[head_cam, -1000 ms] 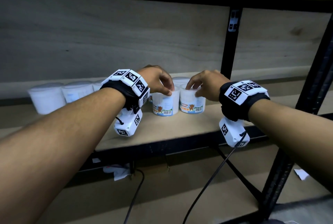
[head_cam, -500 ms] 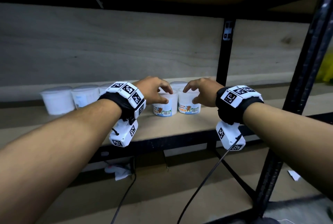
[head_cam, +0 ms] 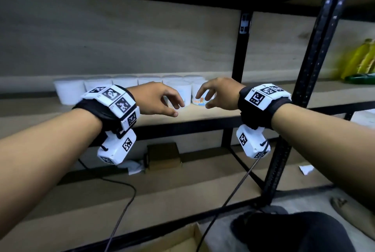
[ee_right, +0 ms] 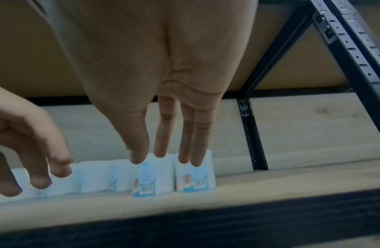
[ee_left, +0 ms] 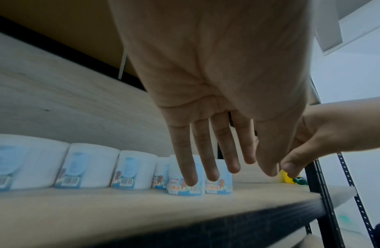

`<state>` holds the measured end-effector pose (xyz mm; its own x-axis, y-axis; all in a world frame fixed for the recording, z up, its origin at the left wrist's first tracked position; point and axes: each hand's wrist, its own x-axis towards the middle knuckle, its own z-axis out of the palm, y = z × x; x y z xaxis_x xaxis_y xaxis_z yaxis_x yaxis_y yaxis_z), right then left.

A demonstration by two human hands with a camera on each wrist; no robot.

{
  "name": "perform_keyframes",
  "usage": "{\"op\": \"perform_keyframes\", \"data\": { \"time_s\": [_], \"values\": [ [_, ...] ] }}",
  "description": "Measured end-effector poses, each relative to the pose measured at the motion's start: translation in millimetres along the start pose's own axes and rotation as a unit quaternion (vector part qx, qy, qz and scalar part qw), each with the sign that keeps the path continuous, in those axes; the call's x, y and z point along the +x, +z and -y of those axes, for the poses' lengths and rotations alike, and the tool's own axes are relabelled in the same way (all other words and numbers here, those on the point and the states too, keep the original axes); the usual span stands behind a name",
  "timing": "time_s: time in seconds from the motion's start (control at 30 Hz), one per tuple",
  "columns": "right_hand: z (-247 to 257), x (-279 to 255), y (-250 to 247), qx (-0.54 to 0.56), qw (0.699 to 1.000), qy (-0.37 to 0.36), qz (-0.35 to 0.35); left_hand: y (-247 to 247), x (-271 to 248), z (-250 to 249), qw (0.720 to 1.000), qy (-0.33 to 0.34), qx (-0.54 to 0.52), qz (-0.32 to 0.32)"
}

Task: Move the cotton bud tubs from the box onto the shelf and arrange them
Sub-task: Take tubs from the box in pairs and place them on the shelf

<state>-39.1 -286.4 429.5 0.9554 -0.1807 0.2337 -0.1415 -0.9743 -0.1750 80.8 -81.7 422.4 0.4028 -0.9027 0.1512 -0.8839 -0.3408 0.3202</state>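
Several white cotton bud tubs (head_cam: 70,92) stand in a row along the back of the wooden shelf (head_cam: 203,115). Two more tubs with blue bear labels stand in front at the row's right end, one (head_cam: 182,91) beside the other (head_cam: 199,100). They show again in the left wrist view (ee_left: 180,189) and in the right wrist view (ee_right: 195,179). My left hand (head_cam: 176,109) and right hand (head_cam: 203,100) hover in front of the shelf, fingers loose, touching nothing. A corner of the cardboard box (head_cam: 178,239) shows at the bottom edge; its inside is hidden.
Black rack uprights stand behind (head_cam: 241,53) and in front (head_cam: 304,89) on the right. A small brown carton (head_cam: 163,155) and crumpled paper lie on the lower shelf. Bananas (head_cam: 361,59) lie at the far right. Wrist cables hang down.
Both hands have let go of the two front tubs and drawn back from the shelf. The tubs stay standing, and the head view has pulled back.
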Motion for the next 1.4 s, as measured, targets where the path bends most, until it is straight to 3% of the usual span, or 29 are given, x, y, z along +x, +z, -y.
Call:
{"op": "perform_keyframes", "data": {
  "time_s": [0.17, 0.37, 0.67, 0.97, 1.1, 1.27, 1.4],
  "values": [
    [9.2, -29.4, 22.6, 0.018, 0.999, -0.009, 0.026, 24.1, -40.2, 0.7, 0.999, -0.006, 0.003, 0.034],
    [24.8, -43.9, 78.1, 0.051, 0.995, -0.021, 0.088, 67.6, -80.4, 40.4, 0.996, -0.033, -0.024, 0.079],
    [54.2, -41.6, 207.1, 0.071, 0.974, -0.045, 0.209, 161.0, -157.5, 126.1, 0.98, -0.141, -0.038, 0.131],
    [79.5, -52.8, 362.9, 0.094, 0.935, -0.006, 0.342, 268.1, -237.4, 192.0, 0.943, -0.252, -0.124, 0.177],
    [94.8, -72.1, 414.9, 0.102, 0.916, -0.046, 0.385, 313.9, -268.7, 205.9, 0.921, -0.314, -0.147, 0.178],
    [108.7, -95.5, 463.1, 0.083, 0.9, -0.064, 0.422, 352.1, -283.5, 210.8, 0.92, -0.3, -0.119, 0.223],
    [107.8, -121.3, 489.4, 0.087, 0.913, -0.044, 0.397, 377.1, -289.3, 215.2, 0.917, -0.287, -0.078, 0.266]
  ]
}}
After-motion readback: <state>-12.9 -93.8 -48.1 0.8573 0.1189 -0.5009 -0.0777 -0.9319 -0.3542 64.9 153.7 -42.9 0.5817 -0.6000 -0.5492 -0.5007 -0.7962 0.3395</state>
